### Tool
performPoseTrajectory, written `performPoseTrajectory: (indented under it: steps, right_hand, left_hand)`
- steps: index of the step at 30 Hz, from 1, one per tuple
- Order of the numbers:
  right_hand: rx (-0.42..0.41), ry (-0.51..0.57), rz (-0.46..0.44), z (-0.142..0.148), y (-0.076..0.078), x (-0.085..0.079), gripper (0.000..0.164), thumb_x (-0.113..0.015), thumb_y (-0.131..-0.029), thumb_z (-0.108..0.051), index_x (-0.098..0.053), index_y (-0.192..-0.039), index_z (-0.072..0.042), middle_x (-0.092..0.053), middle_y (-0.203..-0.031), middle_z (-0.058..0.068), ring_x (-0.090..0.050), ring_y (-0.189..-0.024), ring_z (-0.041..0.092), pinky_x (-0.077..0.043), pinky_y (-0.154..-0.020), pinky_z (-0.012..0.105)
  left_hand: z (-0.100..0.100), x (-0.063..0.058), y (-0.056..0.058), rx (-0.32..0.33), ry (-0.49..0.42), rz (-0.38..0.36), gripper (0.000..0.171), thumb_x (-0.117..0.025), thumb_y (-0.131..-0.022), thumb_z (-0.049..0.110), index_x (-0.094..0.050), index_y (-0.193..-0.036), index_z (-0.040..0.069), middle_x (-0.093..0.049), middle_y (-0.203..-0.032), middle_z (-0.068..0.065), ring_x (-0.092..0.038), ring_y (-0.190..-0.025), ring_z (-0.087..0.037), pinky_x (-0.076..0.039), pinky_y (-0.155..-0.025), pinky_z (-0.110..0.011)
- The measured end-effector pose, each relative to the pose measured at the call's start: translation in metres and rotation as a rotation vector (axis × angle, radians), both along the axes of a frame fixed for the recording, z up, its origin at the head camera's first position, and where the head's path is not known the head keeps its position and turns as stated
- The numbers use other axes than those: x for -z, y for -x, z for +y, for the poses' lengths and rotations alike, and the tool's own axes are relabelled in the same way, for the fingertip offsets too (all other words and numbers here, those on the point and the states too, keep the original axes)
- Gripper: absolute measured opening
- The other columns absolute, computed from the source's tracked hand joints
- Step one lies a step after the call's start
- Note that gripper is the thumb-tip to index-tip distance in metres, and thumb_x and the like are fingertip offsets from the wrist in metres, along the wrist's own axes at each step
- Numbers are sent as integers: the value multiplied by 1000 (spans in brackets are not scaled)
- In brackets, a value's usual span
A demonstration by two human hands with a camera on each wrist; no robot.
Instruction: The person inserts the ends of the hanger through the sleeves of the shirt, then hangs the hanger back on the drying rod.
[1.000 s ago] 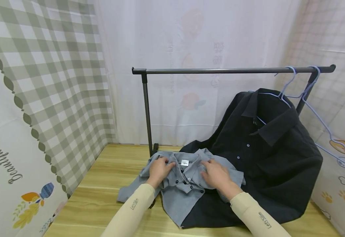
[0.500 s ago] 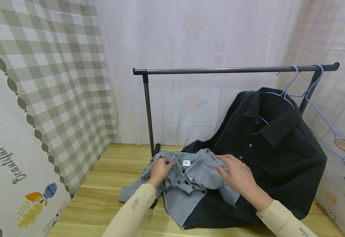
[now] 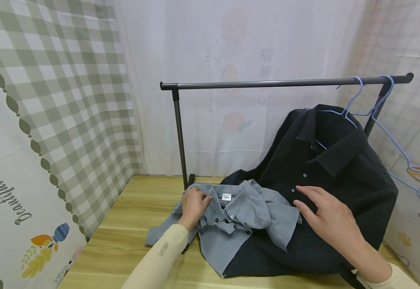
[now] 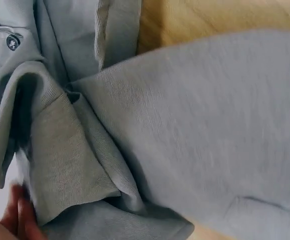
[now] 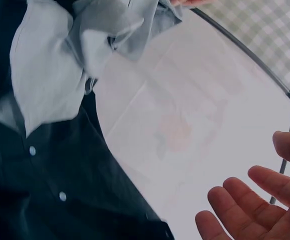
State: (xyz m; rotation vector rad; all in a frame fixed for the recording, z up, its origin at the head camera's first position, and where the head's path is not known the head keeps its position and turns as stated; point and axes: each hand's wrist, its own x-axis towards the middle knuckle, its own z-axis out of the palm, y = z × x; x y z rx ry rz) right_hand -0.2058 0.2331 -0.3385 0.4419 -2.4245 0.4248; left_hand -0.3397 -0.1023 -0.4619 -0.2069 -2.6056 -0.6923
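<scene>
A grey button-up shirt [image 3: 253, 208] lies rumpled on the wooden table, its white label [image 3: 226, 197] showing at the collar. My left hand [image 3: 193, 206] pinches the cloth beside the collar, at the shirt's left shoulder. In the left wrist view, fingertips [image 4: 24, 215] reach the grey collar [image 4: 72, 165] at the lower left. My right hand [image 3: 330, 220] is off the grey shirt, held in front of a black shirt [image 3: 339, 180] with relaxed fingers. The right wrist view shows that hand [image 5: 260, 205] spread, holding nothing.
The black shirt hangs on a blue hanger [image 3: 354, 100] from a dark metal rack [image 3: 260, 84], its lower part spread on the table [image 3: 123, 224]. Another blue hanger [image 3: 399, 146] hangs to its right. Patterned cloths [image 3: 83, 80] close in the sides and back.
My right hand has let go of the grey shirt's right shoulder and moved right, over the black shirt. The grey right sleeve has shifted. My left hand stays by the collar.
</scene>
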Motion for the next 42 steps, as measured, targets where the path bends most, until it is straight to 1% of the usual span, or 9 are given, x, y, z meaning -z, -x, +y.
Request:
performPoseTrajectory:
  steps: [6,10,15,23,31,33,36,39,42]
  right_hand:
    - [49,2,20,18,-6,-10,43,-77,-87,-18,-65,-126,-5,-63,-122,20,-64,-72,30,-53,-62,53]
    - [73,9,32,28,-9,-17,43,-76,-88,-19,-65,-126,-5,-63,-122,21,-63,-70,29,-51,-63,53]
    - [81,15,76,41,-12,-28,42,-76,-88,-21,-66,-126,-6,-64,-120,18,-58,-61,19,-46,-55,39]
    - [126,11,108,58,-11,-44,41,-72,-91,-22,-65,-125,1,-63,-118,26,-58,-59,26,-43,-51,32]
    - [158,29,164,73,-9,-60,42,-68,-95,-22,-62,-124,8,-60,-115,34,-59,-78,46,-33,-59,16]
    - [182,31,170,78,-8,-64,44,-65,-97,-25,-61,-125,8,-60,-115,35,-59,-81,49,-38,-63,20]
    - [225,67,109,86,-4,-70,48,-61,-100,-28,-56,-130,10,-56,-118,38,-57,-90,56,-55,-73,41]
    - [278,127,-30,95,-1,-74,54,-55,-103,-29,-46,-140,10,-48,-125,43,-51,-101,64,-43,-77,70]
    - [293,196,-89,105,5,-76,55,-52,-104,-26,-40,-143,12,-43,-131,44,-47,-104,67,-49,-75,62]
  left_hand:
    - [-3,-3,2,4,150,132,25,-73,-89,40,-81,-88,16,-59,-129,-13,-50,-122,-34,-38,-99,-51]
    - [-4,-3,2,65,100,92,22,-74,-90,36,-78,-83,16,-70,-99,-6,-65,-93,-24,-50,-82,-42]
    - [-4,-1,2,93,-81,-65,24,-70,-93,34,-72,-76,17,-57,-62,7,-50,-56,-11,-42,-54,-31]
    - [-5,1,4,88,-225,-188,23,-68,-95,29,-69,-78,14,-56,-66,3,-47,-59,-14,-40,-57,-32]
    - [-6,4,5,71,-236,-208,22,-69,-95,29,-68,-80,14,-57,-69,2,-48,-61,-15,-41,-58,-32]
    - [-6,5,5,68,-228,-200,20,-69,-95,29,-70,-82,13,-59,-72,2,-50,-62,-14,-43,-59,-32]
    - [-6,5,4,65,-225,-195,19,-69,-95,28,-71,-84,13,-61,-74,2,-51,-64,-14,-44,-61,-33]
    - [-6,6,4,60,-227,-198,18,-69,-95,28,-72,-85,13,-62,-75,2,-52,-65,-14,-45,-61,-34]
    - [-5,6,4,56,-231,-201,18,-69,-95,28,-72,-85,13,-63,-76,2,-52,-65,-14,-45,-61,-33]
